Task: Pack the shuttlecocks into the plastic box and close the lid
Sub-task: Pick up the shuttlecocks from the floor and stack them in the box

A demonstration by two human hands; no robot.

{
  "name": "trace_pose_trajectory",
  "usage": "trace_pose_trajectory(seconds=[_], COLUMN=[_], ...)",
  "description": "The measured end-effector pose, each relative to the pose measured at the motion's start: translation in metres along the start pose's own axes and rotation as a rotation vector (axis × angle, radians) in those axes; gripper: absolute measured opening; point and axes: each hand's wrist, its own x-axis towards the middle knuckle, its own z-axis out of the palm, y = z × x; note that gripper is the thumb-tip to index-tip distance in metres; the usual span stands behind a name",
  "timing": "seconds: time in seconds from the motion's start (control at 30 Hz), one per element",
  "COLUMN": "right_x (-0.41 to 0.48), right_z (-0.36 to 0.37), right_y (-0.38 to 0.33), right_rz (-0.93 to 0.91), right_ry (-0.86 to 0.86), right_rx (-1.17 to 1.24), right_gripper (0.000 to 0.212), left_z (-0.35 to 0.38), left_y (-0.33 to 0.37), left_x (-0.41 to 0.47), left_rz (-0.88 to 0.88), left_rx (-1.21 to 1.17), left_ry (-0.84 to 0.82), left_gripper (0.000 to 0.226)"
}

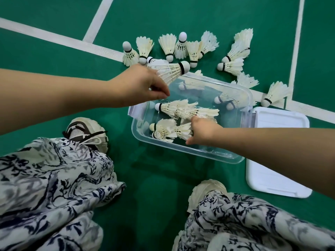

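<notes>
Under half done: left hand (139, 84) holds a shuttlecock (172, 71) by the box (190, 151), right hand (201, 129) inside it, grip unclear, lots more on the floor (54, 37), lid (279, 160) off.

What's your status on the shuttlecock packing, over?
Left hand grips a shuttlecock over the box. Right hand down among packed shuttlecocks, grip unclear. Lid off, on floor beside box; many loose shuttlecocks beyond.
</notes>
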Motion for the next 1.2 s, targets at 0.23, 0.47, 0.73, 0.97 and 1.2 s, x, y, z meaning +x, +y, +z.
trace_pose_trajectory(seconds=[0.23,0.47,0.73,0.97,1.2], right_x=[-0.001,0.002,0.003,-0.007,-0.009], right_z=[0.000,0.004,0.008,-0.003,-0.012], right_y=[-0.010,-0.008,-0.001,0.001,-0.029], right_rz=[-0.033,0.018,-0.019,-0.074,-0.520], right_ry=[-0.043,-0.055,-0.111,0.159,0.330], right_rx=[0.143,0.405,0.256,0.012,-0.267], right_gripper=[0.077,0.087,0.086,0.065,0.085], left_z=[0.001,0.001,0.004,0.006,0.005], left_y=[0.002,0.003,0.008,0.008,0.010], left_x=[0.001,0.003,0.004,0.003,0.007], left_rz=[0.010,0.035,0.039,0.052,0.053], left_rx=[0.003,0.001,-0.006,-0.001,-0.009], left_ry=[0.015,0.020,-0.016,-0.021,-0.016], left_gripper=[0.016,0.015,0.015,0.014,0.014])
